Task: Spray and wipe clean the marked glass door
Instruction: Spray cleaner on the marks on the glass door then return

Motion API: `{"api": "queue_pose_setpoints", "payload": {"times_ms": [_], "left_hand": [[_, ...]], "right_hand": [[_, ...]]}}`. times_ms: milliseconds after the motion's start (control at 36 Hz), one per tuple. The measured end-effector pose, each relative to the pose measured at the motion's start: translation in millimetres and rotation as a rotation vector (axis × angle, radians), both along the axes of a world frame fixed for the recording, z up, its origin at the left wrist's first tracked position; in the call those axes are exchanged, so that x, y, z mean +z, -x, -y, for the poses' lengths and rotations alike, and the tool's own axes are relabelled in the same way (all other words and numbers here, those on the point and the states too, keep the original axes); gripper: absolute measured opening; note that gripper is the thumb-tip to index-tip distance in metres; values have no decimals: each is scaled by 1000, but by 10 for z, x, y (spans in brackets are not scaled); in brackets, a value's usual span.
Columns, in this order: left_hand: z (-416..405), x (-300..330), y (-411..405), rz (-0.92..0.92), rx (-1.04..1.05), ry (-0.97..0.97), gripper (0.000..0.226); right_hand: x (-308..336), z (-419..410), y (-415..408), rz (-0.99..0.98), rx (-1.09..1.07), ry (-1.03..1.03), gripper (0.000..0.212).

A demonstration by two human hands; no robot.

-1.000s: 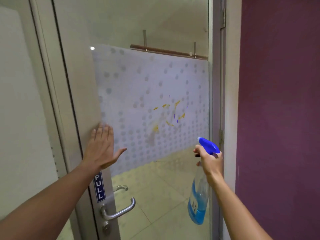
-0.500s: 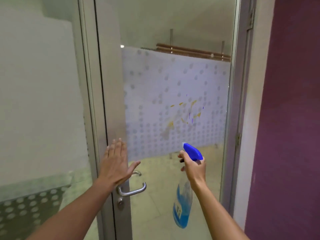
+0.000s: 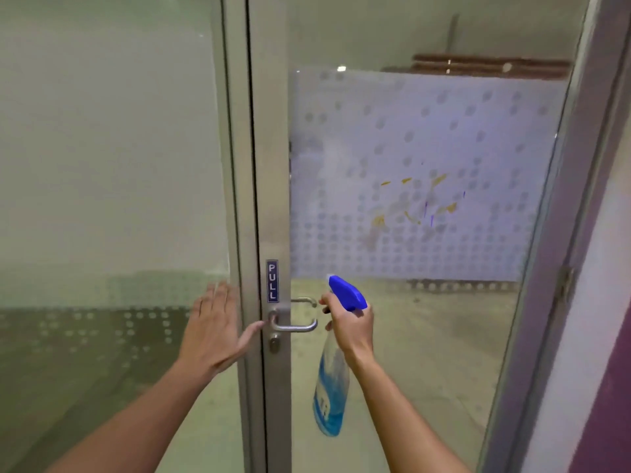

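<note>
Glass door w/ dotted frosting bore orange marks; purple wall beside. Left hand lay flat, fingers spread; right hand gripped spray bottle.

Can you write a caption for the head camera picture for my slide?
Right hand holds a blue spray bottle below orange and purple marks on the glass door.

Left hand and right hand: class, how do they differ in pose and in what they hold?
The left hand is flat, fingers straight, holding nothing; the right hand curls round a spray bottle. The left hand is at the door frame; the right hand is before the glass. Both are raised near the handle.
</note>
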State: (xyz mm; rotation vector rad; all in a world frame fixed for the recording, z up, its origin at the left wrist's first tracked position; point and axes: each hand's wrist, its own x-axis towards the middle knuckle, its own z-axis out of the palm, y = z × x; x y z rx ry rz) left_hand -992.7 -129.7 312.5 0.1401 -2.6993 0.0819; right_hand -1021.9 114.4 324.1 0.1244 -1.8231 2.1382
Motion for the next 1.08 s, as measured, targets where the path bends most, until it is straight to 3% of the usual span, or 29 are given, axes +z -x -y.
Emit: {"api": "queue_pose_setpoints", "payload": {"times_ms": [389,528,639,750,917,1083], "left_hand": [[348,-187,-1582,66,294,8,115],[566,-232,-2113,47,339,-20,116],[704,-275,-2583,40,392,-15,118],[845,-361,-3097,42,434,-38,116],[1113,-464,-3967,79,495,-29,117],[1358,-547,-4852,78,596,-67,121]], "right_hand": [[-174,934,-721,120,334,29,45],[-180,1265,-1087,147,414,25,63],[-180,1509,-1443,133,487,1,65],[-147,1762,-1856,137,550,3,51],[-159,2131,-2558,125,614,12,52],[-176,2469,-3246,88,708,-13,32]]}}
